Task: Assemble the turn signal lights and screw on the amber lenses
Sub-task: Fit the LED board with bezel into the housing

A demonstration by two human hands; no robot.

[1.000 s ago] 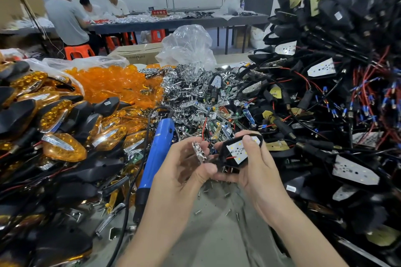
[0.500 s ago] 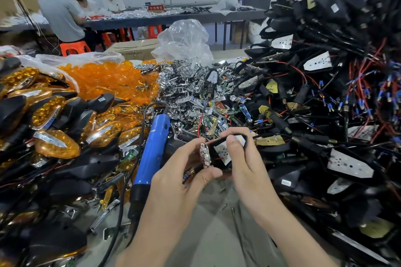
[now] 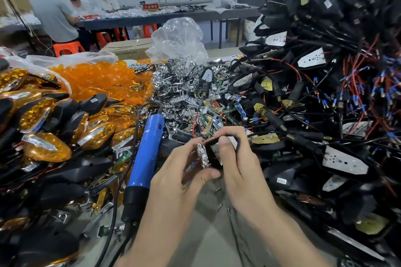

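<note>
Wired black housings [image 3: 325,97] are heaped from 1 to 5 o'clock of the view, with red and blue leads tangled through them. Finished turn signals [image 3: 47,147], amber lenses fitted, are stacked from 7 to 10 o'clock. Loose amber lenses [image 3: 97,80] are piled at 10 to 11 o'clock. A heap of chrome reflectors [image 3: 180,84] is seen just beside them at 12, with a crumpled clear bag [image 3: 180,39] behind it. A bare strip of grey table [image 3: 206,236] is left at 6 o'clock. A blue electric screwdriver [image 3: 147,149] is laid at 9 o'clock of the hands, black end toward 6, its cable leaving the upper end. Both hands are held at centre above the bare strip. The right hand [image 3: 243,169] is curled round one black housing [image 3: 213,161], its thumb pressed on the white LED board inside. The left hand [image 3: 173,182] is closed in a pinch on a single chrome reflector [image 3: 202,155], thumb below and fingers above; it is held edge-on, touching the housing's 9 o'clock side. Whether it is seated cannot be told. A few loose screws [image 3: 218,189] are scattered on the table under the hands.
</note>
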